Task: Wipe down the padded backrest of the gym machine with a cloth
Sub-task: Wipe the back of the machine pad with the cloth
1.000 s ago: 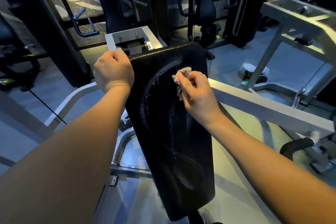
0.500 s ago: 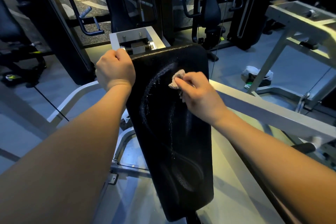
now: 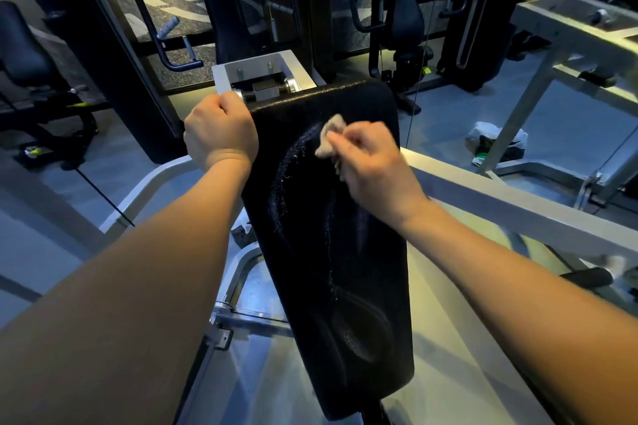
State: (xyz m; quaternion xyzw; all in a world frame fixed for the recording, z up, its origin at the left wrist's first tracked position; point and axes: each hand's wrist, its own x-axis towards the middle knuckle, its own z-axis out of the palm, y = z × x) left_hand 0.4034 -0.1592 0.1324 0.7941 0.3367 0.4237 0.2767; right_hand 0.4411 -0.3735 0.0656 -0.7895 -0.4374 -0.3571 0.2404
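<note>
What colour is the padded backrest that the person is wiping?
Black, with pale curved wipe streaks on the padded backrest; the head view shows it.

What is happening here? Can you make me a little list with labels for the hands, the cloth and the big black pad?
left hand: holds the top left corner of the backrest
right hand: pinches the cloth and presses it on the pad's upper part
cloth: small, pale, crumpled
backrest: black, padded, with curved wet streaks running down it
metal bar: pale, passes beside the pad on the right
bundle: pale, lies on the floor at far right; too blurred to tell what it is
</note>
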